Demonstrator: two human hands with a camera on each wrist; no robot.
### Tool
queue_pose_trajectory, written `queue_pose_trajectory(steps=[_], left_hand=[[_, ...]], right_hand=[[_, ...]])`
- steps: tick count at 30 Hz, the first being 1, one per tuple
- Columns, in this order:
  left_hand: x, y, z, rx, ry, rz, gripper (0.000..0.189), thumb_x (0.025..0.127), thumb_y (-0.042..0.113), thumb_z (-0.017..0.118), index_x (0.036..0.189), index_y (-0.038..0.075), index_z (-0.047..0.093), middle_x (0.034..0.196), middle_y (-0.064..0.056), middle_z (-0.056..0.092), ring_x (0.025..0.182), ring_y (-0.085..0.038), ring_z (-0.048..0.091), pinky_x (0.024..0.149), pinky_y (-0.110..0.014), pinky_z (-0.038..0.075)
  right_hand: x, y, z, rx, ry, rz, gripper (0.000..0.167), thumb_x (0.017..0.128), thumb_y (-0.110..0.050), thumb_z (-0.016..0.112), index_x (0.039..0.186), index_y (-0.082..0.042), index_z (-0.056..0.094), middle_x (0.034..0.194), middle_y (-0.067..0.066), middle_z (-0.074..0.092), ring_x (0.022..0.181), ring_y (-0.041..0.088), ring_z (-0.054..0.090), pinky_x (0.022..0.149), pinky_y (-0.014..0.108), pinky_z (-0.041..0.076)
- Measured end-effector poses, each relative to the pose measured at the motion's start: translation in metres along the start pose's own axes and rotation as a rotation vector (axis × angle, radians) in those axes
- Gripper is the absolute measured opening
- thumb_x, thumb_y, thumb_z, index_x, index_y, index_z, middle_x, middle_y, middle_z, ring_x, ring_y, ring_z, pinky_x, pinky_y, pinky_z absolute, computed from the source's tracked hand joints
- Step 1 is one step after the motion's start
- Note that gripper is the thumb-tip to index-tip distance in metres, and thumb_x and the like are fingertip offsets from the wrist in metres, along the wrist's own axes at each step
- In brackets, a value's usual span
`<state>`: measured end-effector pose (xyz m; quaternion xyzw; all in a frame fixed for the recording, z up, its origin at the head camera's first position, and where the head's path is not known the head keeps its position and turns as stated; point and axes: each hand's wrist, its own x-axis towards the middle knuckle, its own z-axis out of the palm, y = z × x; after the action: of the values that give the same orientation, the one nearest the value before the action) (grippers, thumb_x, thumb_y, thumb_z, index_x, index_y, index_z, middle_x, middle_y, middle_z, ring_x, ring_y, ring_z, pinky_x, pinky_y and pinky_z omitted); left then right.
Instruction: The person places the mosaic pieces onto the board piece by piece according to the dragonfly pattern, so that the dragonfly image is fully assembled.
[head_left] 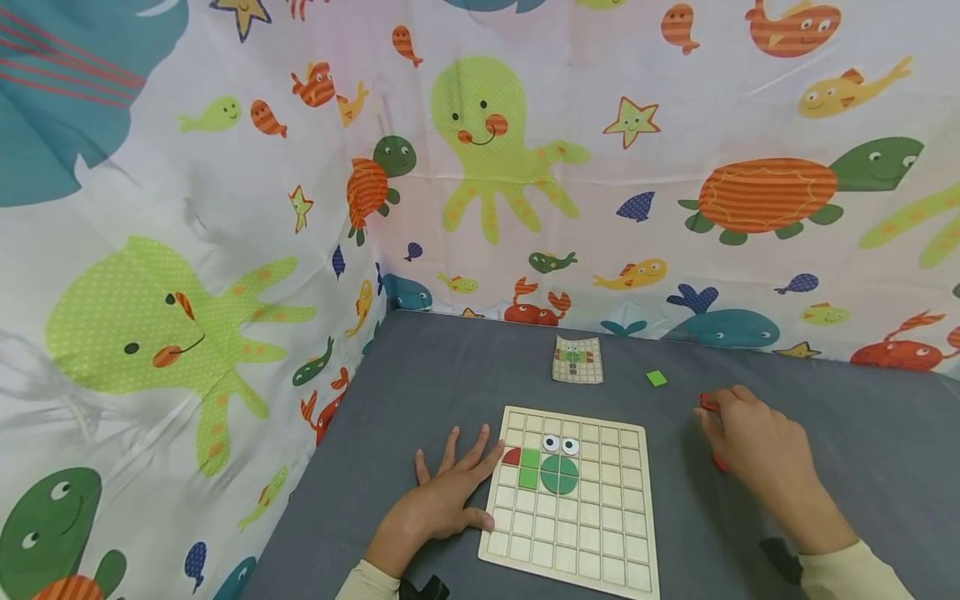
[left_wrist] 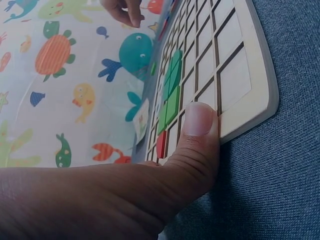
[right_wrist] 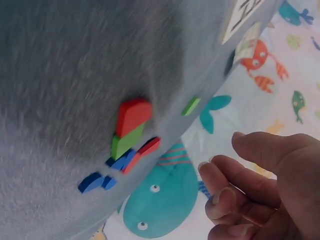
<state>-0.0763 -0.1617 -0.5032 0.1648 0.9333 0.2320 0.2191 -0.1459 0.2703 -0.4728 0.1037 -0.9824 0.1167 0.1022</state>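
Note:
My left hand point(head_left: 442, 500) rests at the left edge of a wooden grid board point(head_left: 600, 533), fingers spread. Its thumb point(left_wrist: 197, 130) presses on the board's rim. Tiles lie in the grid: two eye tiles point(head_left: 560, 445), a dark green circle of quarter tiles point(head_left: 559, 474), light green squares point(head_left: 528, 468) and a red rounded tile point(head_left: 512, 457). Right of the board, my right hand point(head_left: 757, 442) hovers over loose tiles, with fingers loosely bent and nothing between them. Below it lie red point(right_wrist: 134, 117), green point(right_wrist: 126, 143) and blue tiles point(right_wrist: 91, 183), partly hidden in the head view.
A small picture card point(head_left: 577, 367) lies behind the board. One light green square tile point(head_left: 657, 378) sits apart, to the card's right. A sea-animal print curtain point(head_left: 585, 83) borders the grey table point(head_left: 465, 358) at the back and left.

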Motion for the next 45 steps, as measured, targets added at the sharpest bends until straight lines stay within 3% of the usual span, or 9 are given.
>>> queue_pose_trajectory(steps=[6, 11, 18, 24, 37, 45], left_hand=[[0.003, 0.001, 0.000, 0.023, -0.006, 0.020, 0.106, 0.085, 0.045, 0.080, 0.171, 0.036, 0.019, 0.179, 0.000, 0.003, 0.162, -0.044, -0.010, 0.110, -0.089, -0.005], [0.003, 0.002, 0.000, 0.024, -0.011, 0.014, 0.106, 0.085, 0.045, 0.080, 0.171, 0.035, 0.019, 0.179, 0.000, 0.003, 0.162, -0.044, -0.010, 0.110, -0.089, -0.004], [0.002, 0.001, -0.001, -0.022, -0.009, 0.037, 0.106, 0.086, 0.040, 0.080, 0.172, 0.032, 0.019, 0.179, -0.003, 0.003, 0.161, -0.047, -0.012, 0.109, -0.089, -0.007], [0.003, 0.001, -0.001, -0.013, -0.010, 0.030, 0.106, 0.086, 0.043, 0.080, 0.172, 0.033, 0.018, 0.179, -0.001, 0.002, 0.161, -0.045, -0.012, 0.110, -0.089, -0.007], [0.002, 0.000, -0.001, 0.013, 0.008, 0.017, 0.108, 0.083, 0.045, 0.081, 0.171, 0.034, 0.020, 0.179, 0.000, 0.004, 0.162, -0.044, -0.010, 0.110, -0.089, -0.006], [0.000, -0.001, -0.001, 0.012, 0.001, 0.006, 0.107, 0.084, 0.046, 0.081, 0.171, 0.034, 0.019, 0.179, 0.000, 0.004, 0.162, -0.043, -0.010, 0.110, -0.088, -0.005]], right_hand=[[0.011, 0.017, 0.004, -0.014, 0.009, 0.038, 0.035, 0.093, -0.024, 0.080, 0.106, 0.009, 0.074, 0.090, 0.020, 0.065, 0.049, 0.021, 0.047, 0.036, 0.037, 0.035], [0.019, 0.028, 0.011, -0.020, -0.057, 0.060, 0.036, 0.094, -0.025, 0.081, 0.104, 0.009, 0.075, 0.089, 0.023, 0.064, 0.052, 0.023, 0.050, 0.038, 0.038, 0.039], [0.028, 0.036, 0.021, -0.013, -0.119, 0.078, 0.035, 0.096, -0.025, 0.079, 0.072, -0.005, 0.064, 0.073, 0.013, 0.054, 0.055, 0.024, 0.047, 0.043, 0.039, 0.037], [0.032, 0.037, 0.026, -0.007, -0.150, 0.088, 0.042, 0.095, -0.023, 0.079, 0.064, -0.011, 0.055, 0.070, 0.009, 0.049, 0.057, 0.024, 0.046, 0.046, 0.038, 0.034], [0.045, 0.040, 0.029, 0.008, -0.245, 0.069, 0.028, 0.091, -0.019, 0.081, 0.085, 0.005, 0.068, 0.074, 0.013, 0.054, 0.061, 0.025, 0.050, 0.049, 0.037, 0.041], [0.048, 0.027, 0.027, 0.032, -0.308, 0.021, 0.028, 0.090, -0.019, 0.081, 0.103, 0.004, 0.072, 0.086, 0.013, 0.063, 0.069, 0.025, 0.056, 0.055, 0.046, 0.051]])
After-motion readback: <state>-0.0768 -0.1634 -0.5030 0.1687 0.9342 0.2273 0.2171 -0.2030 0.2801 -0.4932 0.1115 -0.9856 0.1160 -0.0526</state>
